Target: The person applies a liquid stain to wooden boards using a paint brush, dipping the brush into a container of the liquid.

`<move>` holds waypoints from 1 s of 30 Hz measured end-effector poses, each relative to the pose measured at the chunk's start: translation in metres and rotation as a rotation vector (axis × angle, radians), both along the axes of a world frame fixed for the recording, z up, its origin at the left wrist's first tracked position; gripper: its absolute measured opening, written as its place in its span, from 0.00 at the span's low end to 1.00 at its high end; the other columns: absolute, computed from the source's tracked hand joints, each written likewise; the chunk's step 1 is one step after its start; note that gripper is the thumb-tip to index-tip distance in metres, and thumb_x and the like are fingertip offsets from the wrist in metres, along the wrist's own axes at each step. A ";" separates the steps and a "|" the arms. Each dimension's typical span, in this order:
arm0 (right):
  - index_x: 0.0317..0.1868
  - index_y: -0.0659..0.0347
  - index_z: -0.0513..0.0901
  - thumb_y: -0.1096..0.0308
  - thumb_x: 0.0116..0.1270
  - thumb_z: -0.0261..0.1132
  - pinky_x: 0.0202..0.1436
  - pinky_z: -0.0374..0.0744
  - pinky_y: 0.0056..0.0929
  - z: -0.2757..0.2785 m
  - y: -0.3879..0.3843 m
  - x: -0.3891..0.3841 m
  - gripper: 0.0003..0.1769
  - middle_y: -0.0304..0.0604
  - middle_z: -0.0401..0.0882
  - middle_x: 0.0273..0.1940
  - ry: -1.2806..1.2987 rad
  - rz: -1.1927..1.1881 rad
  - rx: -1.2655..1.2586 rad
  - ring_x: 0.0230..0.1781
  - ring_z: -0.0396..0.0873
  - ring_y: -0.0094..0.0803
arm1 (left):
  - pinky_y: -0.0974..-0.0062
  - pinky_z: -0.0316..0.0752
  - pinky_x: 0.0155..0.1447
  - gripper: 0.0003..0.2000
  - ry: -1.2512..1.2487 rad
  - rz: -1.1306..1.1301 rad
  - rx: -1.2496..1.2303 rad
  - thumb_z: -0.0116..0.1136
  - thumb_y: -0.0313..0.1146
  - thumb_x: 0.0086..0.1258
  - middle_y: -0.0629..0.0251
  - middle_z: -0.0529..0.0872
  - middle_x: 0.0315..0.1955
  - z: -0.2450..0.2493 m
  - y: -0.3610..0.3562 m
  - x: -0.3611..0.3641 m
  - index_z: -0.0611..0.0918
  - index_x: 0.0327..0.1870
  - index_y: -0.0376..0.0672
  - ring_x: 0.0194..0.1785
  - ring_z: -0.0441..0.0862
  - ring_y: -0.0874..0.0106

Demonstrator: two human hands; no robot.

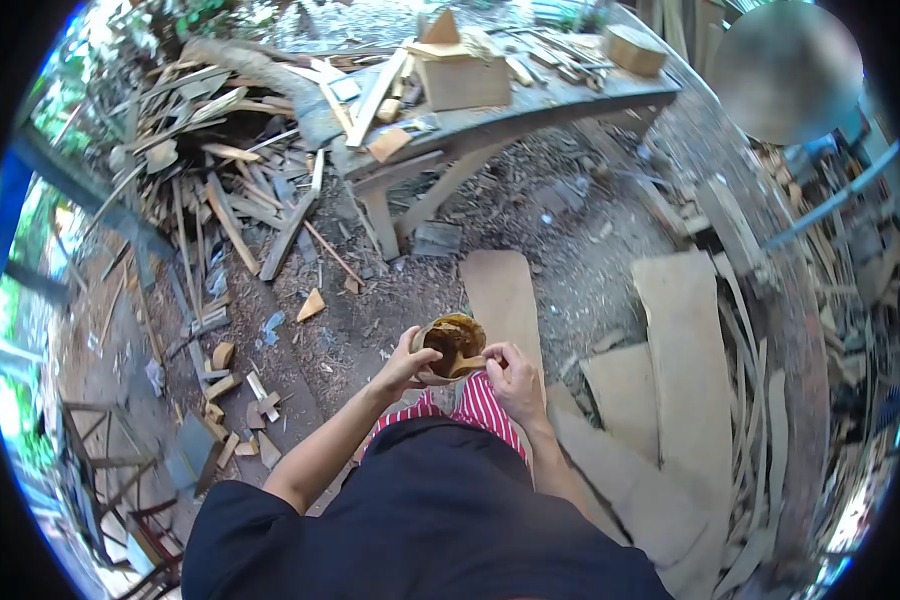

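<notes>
A round container [454, 338] with brown, sticky-looking contents is held in front of the striped trousers. My left hand [410, 362] grips its left side, with the thumb over the rim. At its right side, my right hand [511, 375] pinches a light brown stick or spatula [473, 362] whose other end lies inside the container. What exactly the tool's tip touches is too small to tell.
Ahead stands a wooden workbench [560, 97] bearing a wooden box [465, 82] and offcuts. Scrap wood [255, 195] is heaped at the left. Long flat boards [682, 360] lie at the right. Another person [790, 75] is at the upper right.
</notes>
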State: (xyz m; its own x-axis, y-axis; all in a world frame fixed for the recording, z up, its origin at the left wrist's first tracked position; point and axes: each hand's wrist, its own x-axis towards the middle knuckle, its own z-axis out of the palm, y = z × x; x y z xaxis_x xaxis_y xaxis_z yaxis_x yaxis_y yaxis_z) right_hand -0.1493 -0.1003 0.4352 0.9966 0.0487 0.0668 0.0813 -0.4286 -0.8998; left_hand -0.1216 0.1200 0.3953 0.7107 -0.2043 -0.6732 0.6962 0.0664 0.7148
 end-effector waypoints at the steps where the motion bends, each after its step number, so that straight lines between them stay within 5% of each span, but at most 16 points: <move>1: 0.41 0.64 0.82 0.73 0.65 0.60 0.40 0.78 0.31 -0.007 0.001 0.010 0.07 0.45 0.81 0.35 -0.005 0.042 -0.005 0.33 0.79 0.33 | 0.51 0.77 0.55 0.47 0.012 0.044 -0.004 0.64 0.36 0.60 0.51 0.70 0.62 0.006 0.004 0.003 0.47 0.77 0.53 0.56 0.78 0.62; 8: 0.46 0.63 0.82 0.68 0.69 0.63 0.40 0.76 0.22 -0.028 0.024 0.107 0.10 0.36 0.80 0.33 0.230 0.270 0.240 0.33 0.77 0.21 | 0.48 0.77 0.54 0.46 0.031 0.326 -0.132 0.64 0.36 0.61 0.49 0.65 0.67 -0.022 0.033 0.053 0.46 0.77 0.54 0.66 0.71 0.55; 13: 0.46 0.61 0.82 0.68 0.67 0.63 0.42 0.79 0.28 -0.033 0.056 0.192 0.09 0.44 0.81 0.39 0.192 0.364 0.144 0.36 0.82 0.30 | 0.60 0.80 0.44 0.45 0.028 0.428 0.009 0.66 0.35 0.60 0.56 0.75 0.54 -0.007 0.037 0.115 0.49 0.76 0.57 0.47 0.82 0.66; 16: 0.46 0.63 0.82 0.71 0.68 0.61 0.38 0.76 0.22 -0.047 0.072 0.242 0.09 0.40 0.81 0.36 -0.037 0.438 0.103 0.33 0.78 0.22 | 0.59 0.80 0.44 0.46 0.071 0.390 -0.028 0.66 0.36 0.60 0.57 0.74 0.55 -0.008 0.054 0.155 0.49 0.76 0.57 0.43 0.81 0.67; 22: 0.47 0.63 0.81 0.70 0.70 0.60 0.37 0.74 0.20 -0.025 0.128 0.320 0.09 0.34 0.77 0.34 0.158 0.662 0.137 0.32 0.74 0.18 | 0.65 0.80 0.41 0.45 -0.085 0.780 -0.039 0.67 0.34 0.59 0.57 0.73 0.55 -0.016 0.084 0.173 0.51 0.75 0.49 0.45 0.80 0.66; 25: 0.46 0.62 0.82 0.67 0.67 0.63 0.44 0.78 0.29 -0.028 0.169 0.344 0.10 0.45 0.83 0.38 0.161 0.799 0.053 0.36 0.81 0.31 | 0.57 0.80 0.46 0.39 0.005 0.838 -0.142 0.66 0.34 0.60 0.59 0.73 0.57 -0.017 0.124 0.166 0.57 0.72 0.50 0.53 0.78 0.67; 30: 0.49 0.62 0.81 0.68 0.71 0.63 0.39 0.75 0.22 -0.018 0.239 0.359 0.10 0.37 0.80 0.33 0.303 0.886 0.029 0.32 0.75 0.19 | 0.58 0.81 0.51 0.35 -0.085 0.970 -0.261 0.65 0.32 0.62 0.62 0.73 0.57 -0.036 0.184 0.178 0.59 0.69 0.48 0.59 0.75 0.66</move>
State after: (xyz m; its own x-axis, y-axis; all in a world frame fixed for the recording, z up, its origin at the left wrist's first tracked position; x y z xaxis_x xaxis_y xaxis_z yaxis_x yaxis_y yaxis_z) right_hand 0.2093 0.1389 0.4174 0.5717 0.8013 -0.1766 0.1277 -0.2995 -0.9455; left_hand 0.0562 0.3042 0.3589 0.6917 0.3541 -0.6294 0.2055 0.7390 0.6416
